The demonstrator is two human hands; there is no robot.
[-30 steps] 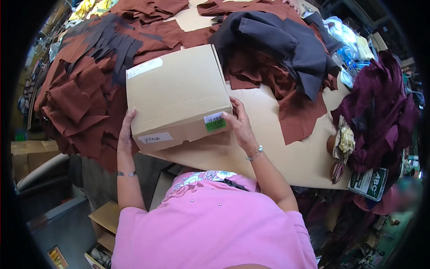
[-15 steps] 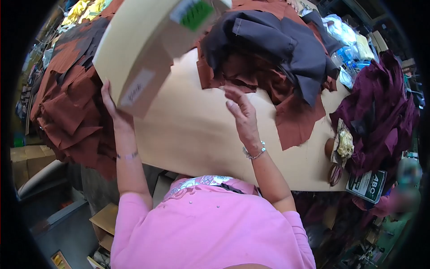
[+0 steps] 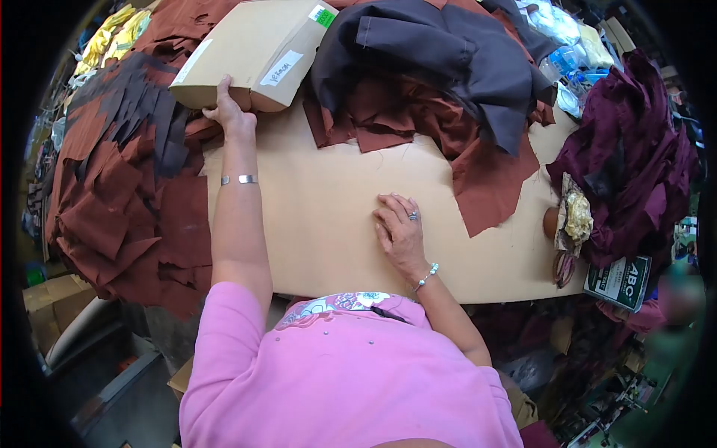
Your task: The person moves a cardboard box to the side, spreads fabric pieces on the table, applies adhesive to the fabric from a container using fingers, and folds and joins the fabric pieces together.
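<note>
A closed cardboard box [image 3: 243,52] with white labels and a green sticker is at the far left of the table, tilted, among brown cloth. My left hand [image 3: 231,112] grips its near edge, thumb on top and fingers partly hidden beneath. My right hand [image 3: 400,230] rests on the bare tabletop [image 3: 321,216], fingers apart and slightly bent, holding nothing. Beyond it lie dark grey cloth [image 3: 448,60] and brown cloth [image 3: 489,187].
Brown cloth pieces [image 3: 112,216] are heaped at the left. Purple cloth [image 3: 627,157], a green ABC box [image 3: 618,284] and a yellowish bundle [image 3: 576,218] are at the right. Plastic bags [image 3: 553,26] lie at the back right.
My left hand has carried the box forward and to the left, and it has turned. My right hand has let go of the box and come down onto the table.
</note>
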